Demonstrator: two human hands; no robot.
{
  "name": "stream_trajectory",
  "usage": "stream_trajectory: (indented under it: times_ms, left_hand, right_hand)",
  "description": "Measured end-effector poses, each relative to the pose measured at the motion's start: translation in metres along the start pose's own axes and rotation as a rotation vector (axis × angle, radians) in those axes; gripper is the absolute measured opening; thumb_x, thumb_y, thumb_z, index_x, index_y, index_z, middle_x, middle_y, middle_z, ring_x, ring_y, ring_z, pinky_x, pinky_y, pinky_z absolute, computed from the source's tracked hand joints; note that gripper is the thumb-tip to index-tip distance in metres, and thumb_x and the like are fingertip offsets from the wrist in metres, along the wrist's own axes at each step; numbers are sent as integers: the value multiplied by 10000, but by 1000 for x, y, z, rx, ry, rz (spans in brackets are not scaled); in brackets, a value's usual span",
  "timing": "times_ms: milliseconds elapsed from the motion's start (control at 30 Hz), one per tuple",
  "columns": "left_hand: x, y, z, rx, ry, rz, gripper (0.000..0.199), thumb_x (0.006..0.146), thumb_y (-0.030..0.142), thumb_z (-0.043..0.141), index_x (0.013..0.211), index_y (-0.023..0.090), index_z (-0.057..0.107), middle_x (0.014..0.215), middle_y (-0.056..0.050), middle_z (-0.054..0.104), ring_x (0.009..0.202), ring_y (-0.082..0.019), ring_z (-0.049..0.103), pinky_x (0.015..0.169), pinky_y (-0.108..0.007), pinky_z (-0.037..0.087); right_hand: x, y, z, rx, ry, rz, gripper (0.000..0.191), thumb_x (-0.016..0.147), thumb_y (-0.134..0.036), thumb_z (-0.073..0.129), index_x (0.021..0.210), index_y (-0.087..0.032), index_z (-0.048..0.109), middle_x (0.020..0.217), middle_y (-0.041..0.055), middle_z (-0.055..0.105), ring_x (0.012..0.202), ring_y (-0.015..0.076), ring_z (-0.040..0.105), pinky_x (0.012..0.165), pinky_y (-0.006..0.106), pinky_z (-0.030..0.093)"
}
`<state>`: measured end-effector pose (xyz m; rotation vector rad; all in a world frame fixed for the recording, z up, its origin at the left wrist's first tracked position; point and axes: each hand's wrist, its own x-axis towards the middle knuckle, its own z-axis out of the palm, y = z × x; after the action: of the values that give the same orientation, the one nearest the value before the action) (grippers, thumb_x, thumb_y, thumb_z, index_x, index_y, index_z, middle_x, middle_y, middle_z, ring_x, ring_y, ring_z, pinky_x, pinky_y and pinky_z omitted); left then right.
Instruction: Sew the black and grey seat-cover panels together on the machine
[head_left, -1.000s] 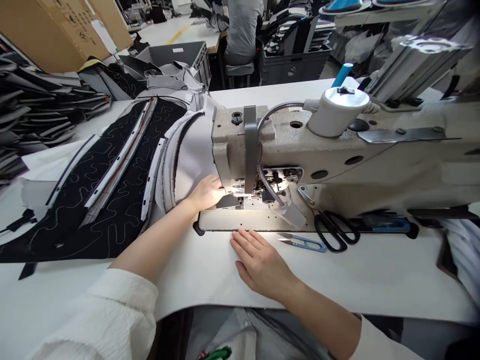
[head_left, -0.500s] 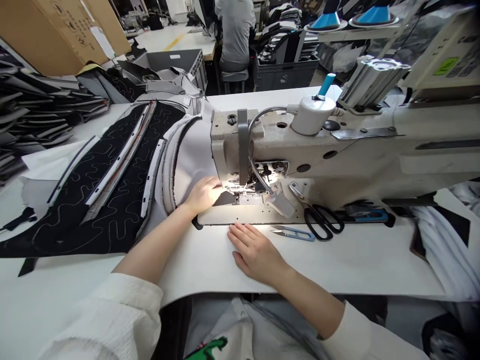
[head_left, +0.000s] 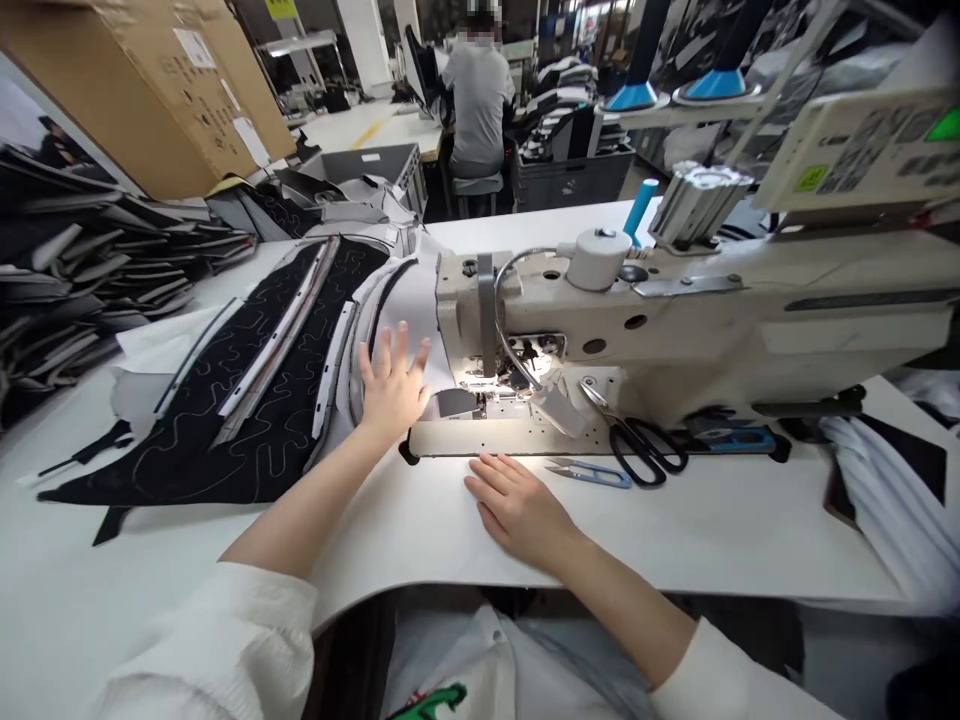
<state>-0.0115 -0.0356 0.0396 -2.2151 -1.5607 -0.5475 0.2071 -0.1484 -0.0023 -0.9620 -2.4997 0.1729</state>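
My left hand [head_left: 394, 388] is open with fingers spread, over the light grey edge of a sewn cover [head_left: 416, 310] just left of the sewing machine head [head_left: 461, 310]. The cover's black quilted part [head_left: 262, 420], with pale wavy stitching and white strips, lies spread to the left. My right hand [head_left: 523, 508] rests open and flat on the white table, close to the metal bed plate [head_left: 450, 440], holding nothing. Blue thread snips [head_left: 592, 473] and black-handled scissors [head_left: 649, 452] lie to its right. The lamp lights the needle area; the needle itself is hard to make out.
Stacked dark fabric pieces [head_left: 127, 250] and a cardboard box [head_left: 165, 90] stand at the left. A white cloth [head_left: 874, 500] lies at the right. Behind the table are grey crates [head_left: 574, 185] and a seated person [head_left: 480, 110]. Thread cones [head_left: 634, 95] stand above the machine.
My left hand has moved away from the needle area onto the cover, its fingers now spread. My right hand has stayed nearly in place. The view has tilted up slightly.
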Motion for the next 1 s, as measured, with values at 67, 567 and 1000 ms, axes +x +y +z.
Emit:
stream_trajectory:
  times_ms: [67, 567, 1000]
  left_hand:
    - [12, -13, 0, 95, 4, -127, 735, 750, 332, 637, 1399, 190, 322, 1509, -215, 108, 1361, -447, 77, 989, -713, 96]
    - [-210, -222, -118, 20, -491, -729, 753, 785, 587, 435, 1426, 298, 165, 1334, -39, 502, 1082, -282, 575, 894, -407, 466]
    - [-291, -222, -245, 424, -658, -780, 520, 676, 405, 422, 1139, 230, 580, 1138, -70, 635, 899, -296, 628, 772, -458, 488]
  right_hand:
    - [0, 0, -1, 4, 15, 6, 301, 864, -150, 451, 1136, -142, 579, 1262, 102, 560, 1228, 232, 466, 1050, 418, 382]
    - [-1, -3, -3, -57, 111, -26, 323, 860, -105, 429, 1128, -152, 602, 1198, 121, 600, 1157, 242, 531, 975, 442, 467]
    - [34, -21, 12, 206, -10, -232, 354, 890, -143, 415, 1221, -192, 533, 1266, 104, 543, 1191, 218, 491, 975, 396, 471]
